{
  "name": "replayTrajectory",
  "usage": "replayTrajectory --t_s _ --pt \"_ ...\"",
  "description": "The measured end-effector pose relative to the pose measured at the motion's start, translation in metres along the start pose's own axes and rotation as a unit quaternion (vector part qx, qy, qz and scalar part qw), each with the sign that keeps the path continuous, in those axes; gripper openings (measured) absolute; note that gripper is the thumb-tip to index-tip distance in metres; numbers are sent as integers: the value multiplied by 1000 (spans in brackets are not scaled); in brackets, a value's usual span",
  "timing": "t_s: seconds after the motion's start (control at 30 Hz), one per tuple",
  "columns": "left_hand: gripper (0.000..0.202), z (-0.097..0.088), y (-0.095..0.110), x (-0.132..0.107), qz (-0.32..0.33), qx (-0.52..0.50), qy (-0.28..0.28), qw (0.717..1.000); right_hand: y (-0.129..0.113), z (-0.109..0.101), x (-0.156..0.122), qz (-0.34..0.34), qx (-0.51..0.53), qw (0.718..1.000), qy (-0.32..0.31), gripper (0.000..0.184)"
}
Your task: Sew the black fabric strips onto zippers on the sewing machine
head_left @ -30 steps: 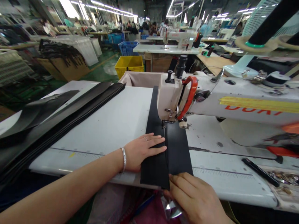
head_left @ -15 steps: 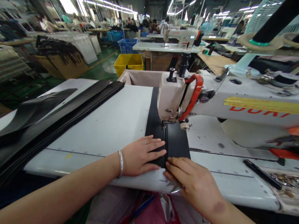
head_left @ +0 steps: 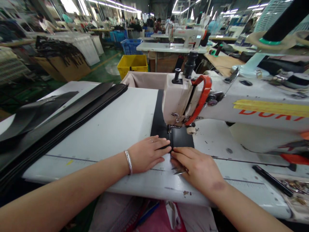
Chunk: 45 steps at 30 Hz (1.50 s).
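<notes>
A long black strip (head_left: 158, 120) lies on the white table (head_left: 116, 129) and runs under the head of the cream sewing machine (head_left: 176, 100), with its near end just in front of the needle. My left hand (head_left: 147, 153) lies flat on the strip's left half, fingers pointing right. My right hand (head_left: 196, 167) presses the strip's right half at its near end, with a small metal tool (head_left: 177, 170) showing under the fingers. Both hands sit side by side just before the presser foot (head_left: 172, 128).
A stack of long black strips (head_left: 72, 112) lies along the table's left side. The machine arm (head_left: 260, 106) stretches to the right. A black tool (head_left: 272, 179) lies at the right. A cloth-lined bin (head_left: 145, 80) stands behind the table; a yellow crate (head_left: 132, 64) and other machines stand beyond.
The strip has fed away from me under the machine head, so much less of it shows in front of the needle. Both hands have moved forward with it toward the presser foot.
</notes>
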<state>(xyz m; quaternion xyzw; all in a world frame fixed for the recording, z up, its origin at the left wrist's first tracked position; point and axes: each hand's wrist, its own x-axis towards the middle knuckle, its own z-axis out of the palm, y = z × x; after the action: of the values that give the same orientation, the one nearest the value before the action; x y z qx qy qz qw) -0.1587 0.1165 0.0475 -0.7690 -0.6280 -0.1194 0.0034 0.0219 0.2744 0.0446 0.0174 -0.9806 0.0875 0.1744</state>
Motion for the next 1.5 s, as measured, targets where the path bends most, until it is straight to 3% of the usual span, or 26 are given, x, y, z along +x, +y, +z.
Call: replayTrajectory --t_s 0.2,0.47,0.7,0.83,1.5 --pt "41 4 -13 11 -10 41 6 999 12 -2 18 14 -21 999 -39 24" --pt "35 6 -13 11 -20 24 73 997 21 -1 31 45 -29 997 -59 29" --pt "34 5 -14 18 -39 3 70 997 21 -4 39 57 -35 993 -96 31" --pt "34 5 -19 23 -71 -10 41 997 23 -5 47 83 -66 987 -124 36" --pt "34 8 -29 24 -95 4 41 995 28 2 54 115 -50 988 -87 35"
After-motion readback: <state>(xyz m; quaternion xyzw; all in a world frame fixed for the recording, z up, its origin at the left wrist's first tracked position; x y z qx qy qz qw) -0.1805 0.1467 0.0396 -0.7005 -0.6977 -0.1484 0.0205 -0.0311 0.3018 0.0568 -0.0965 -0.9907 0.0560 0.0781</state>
